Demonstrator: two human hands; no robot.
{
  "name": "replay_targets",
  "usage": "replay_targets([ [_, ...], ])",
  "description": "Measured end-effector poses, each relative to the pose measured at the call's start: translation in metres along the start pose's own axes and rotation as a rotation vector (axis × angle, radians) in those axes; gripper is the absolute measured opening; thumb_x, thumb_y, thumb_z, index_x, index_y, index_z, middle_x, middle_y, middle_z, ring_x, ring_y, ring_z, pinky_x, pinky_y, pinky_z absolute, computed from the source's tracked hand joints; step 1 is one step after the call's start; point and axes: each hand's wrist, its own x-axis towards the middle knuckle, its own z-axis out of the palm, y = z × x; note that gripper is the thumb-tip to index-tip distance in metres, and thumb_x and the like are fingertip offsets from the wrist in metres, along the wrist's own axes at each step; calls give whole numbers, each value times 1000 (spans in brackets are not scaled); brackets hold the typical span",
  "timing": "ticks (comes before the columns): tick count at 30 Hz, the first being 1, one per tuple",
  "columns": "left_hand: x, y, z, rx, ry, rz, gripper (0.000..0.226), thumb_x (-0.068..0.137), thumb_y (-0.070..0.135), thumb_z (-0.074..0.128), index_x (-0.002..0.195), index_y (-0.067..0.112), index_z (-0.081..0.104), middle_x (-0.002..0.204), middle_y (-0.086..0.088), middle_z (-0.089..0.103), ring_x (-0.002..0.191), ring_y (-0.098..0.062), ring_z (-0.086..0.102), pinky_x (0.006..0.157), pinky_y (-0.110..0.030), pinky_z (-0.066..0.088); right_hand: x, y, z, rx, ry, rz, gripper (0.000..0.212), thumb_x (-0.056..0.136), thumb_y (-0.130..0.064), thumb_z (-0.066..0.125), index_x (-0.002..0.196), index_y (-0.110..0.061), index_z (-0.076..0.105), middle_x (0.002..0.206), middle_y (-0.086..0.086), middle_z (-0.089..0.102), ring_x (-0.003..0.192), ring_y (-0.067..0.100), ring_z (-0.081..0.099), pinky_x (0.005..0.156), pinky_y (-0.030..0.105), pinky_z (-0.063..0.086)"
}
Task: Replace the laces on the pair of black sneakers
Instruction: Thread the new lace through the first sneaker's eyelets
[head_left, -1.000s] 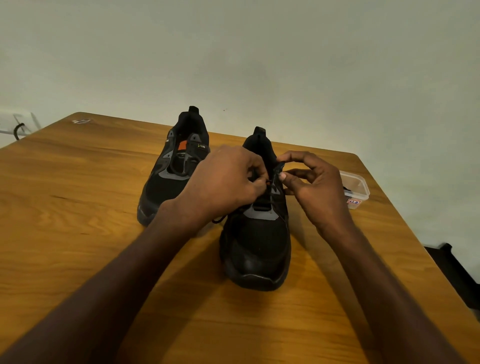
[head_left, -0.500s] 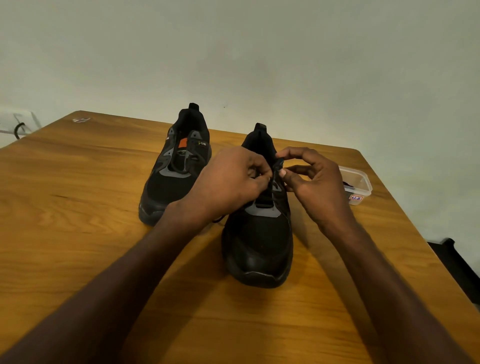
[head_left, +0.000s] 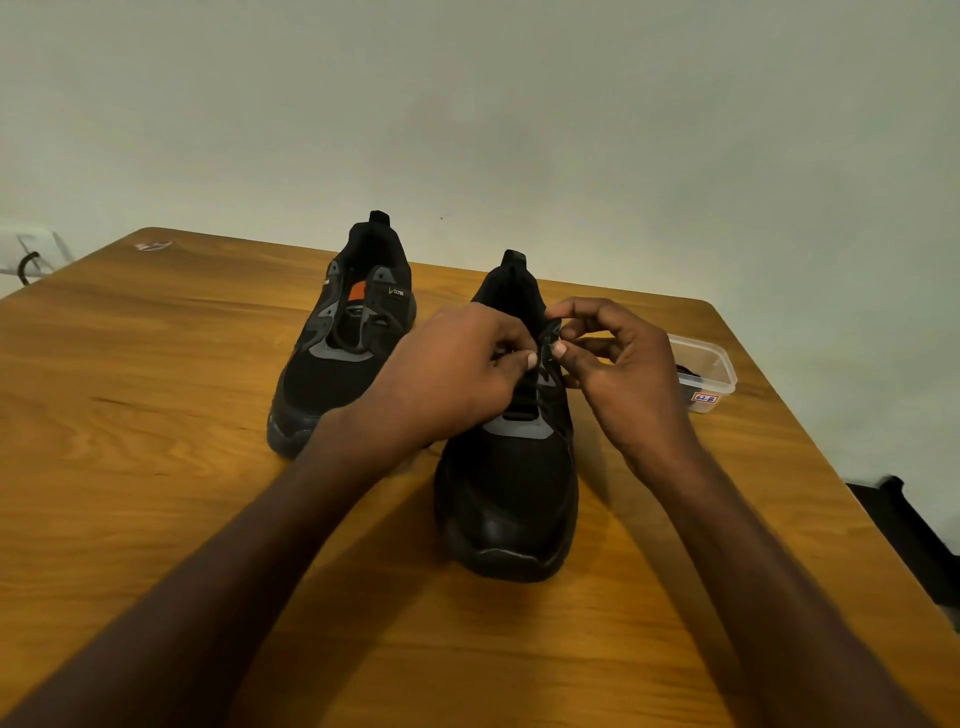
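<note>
At frame centre, the left hand (head_left: 457, 374) and right hand (head_left: 623, 374) are both pinching the lace (head_left: 545, 345) atop the near sneaker (head_left: 511, 478) on the table (head_left: 130, 415)

Both forearms reach in from six o'clock and converge toward twelve. The left hand (head_left: 457, 374) is knuckles-up, fingers curled, thumb and forefinger pinched at its three o'clock side. The right hand (head_left: 623, 374) faces it, fingers arched, thumb and forefinger pinched at nine o'clock.
</note>
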Motion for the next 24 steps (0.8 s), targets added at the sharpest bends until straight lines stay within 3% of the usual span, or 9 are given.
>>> replay_targets([
  [3,1,-4,-10,4,-23,5,17,101,29,63,112,33,75,93,21,69,83,-1,66,78,-26,58,0,-1,0,-2,-4,-8,37,92,-4,73,113,-34,74,105,-7,66,98,6,67,82,39,65],
  [5,0,-2,-8,82,-9,15,13,103,32,61,108,37,72,82,23,60,74,0,59,65,-17,46,0,-1,0,1,-9,-7,37,92,-3,73,113,-33,74,105,-6,65,98,8,67,82,40,65],
  [8,-1,2,0,107,66,1,8,103,33,61,103,34,69,79,18,57,69,-2,53,59,-18,34,0,-2,-1,-17,-42,-29,39,93,-3,71,115,-35,73,106,-6,63,103,10,66,85,41,64],
  [13,-4,1,4,147,239,31,13,97,44,69,108,39,74,93,20,56,85,-5,57,63,-21,38,1,-3,-7,1,-98,-29,40,96,-11,71,128,-33,63,106,-5,65,105,15,67,89,46,62],
  [16,-2,-8,0,188,320,53,24,87,58,75,102,39,74,102,12,46,98,-10,47,72,-29,43,2,-4,-14,39,-138,1,16,96,-20,72,112,-22,71,106,-4,71,105,14,69,92,51,60],
  [19,1,-16,0,121,287,67,22,86,55,76,100,37,76,111,8,49,107,-14,46,88,-41,50,2,-2,-20,-27,-195,-27,9,91,-24,77,99,-19,76,104,-6,73,106,10,69,95,51,59],
  [24,5,-22,3,0,192,119,31,99,54,58,107,31,77,115,7,61,112,-18,55,95,-48,52,3,-1,-18,-110,-206,-65,4,93,-18,74,92,-21,75,101,-8,70,102,8,67,91,46,59],
])
